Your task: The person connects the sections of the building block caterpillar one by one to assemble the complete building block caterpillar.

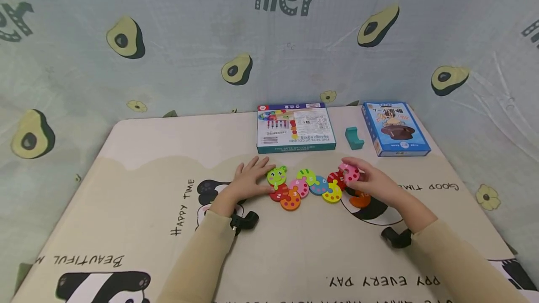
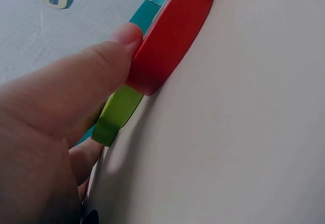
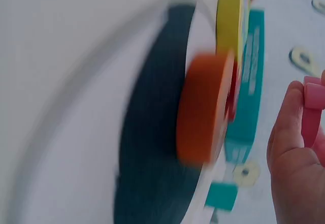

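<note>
A chain of wooden caterpillar puzzle pieces lies across the mat, from a green smiling head through a red piece marked 2, an orange piece, a blue piece and a yellow piece to a red piece. My left hand rests at the head end, fingers spread, its thumb touching the edge of the red 2 piece. Between thumb and fingers, my right hand pinches a pink spotted piece, raised off the mat. Below that hand lies a loose orange piece.
Behind the chain stand a white and teal puzzle box and a blue box. A small teal block sits between them. Printed pandas and lettering cover the mat; an avocado-patterned cloth hangs at the back.
</note>
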{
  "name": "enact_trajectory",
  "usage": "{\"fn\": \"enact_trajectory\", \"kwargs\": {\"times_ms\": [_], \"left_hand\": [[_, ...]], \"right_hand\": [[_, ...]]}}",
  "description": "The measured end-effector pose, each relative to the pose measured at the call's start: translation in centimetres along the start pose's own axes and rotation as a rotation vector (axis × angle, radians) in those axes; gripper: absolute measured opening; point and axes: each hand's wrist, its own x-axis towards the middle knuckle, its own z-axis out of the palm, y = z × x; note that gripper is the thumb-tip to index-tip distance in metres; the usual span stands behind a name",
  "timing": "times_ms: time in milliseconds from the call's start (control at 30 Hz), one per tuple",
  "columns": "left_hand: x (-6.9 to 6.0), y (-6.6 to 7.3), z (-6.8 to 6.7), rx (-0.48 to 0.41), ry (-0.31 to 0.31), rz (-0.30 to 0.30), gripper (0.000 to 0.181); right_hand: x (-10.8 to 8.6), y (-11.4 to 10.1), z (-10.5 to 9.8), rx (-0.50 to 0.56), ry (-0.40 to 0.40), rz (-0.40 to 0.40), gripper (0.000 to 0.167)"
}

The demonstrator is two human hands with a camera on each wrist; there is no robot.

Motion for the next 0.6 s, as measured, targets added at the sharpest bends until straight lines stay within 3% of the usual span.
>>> {"fn": "enact_trajectory", "kwargs": {"times_ms": [100, 367, 600], "left_hand": [[-0.2, -0.1, 0.2, -0.004, 0.000, -0.002, 0.071], [-1.2, -0.5, -0.3, -0.003, 0.019, -0.010, 0.071], [-0.1, 0.1, 0.0, -0.007, 0.021, 0.024, 0.071]], "right_hand": [[0.7, 0.8, -1.1, -0.014, 0.007, 0.063, 0.066], [3.4, 1.5, -1.3, -0.085, -0.067, 0.109, 0.063], [3.6, 2.0, -2.0, -0.135, -0.072, 0.108, 0.061]]}}
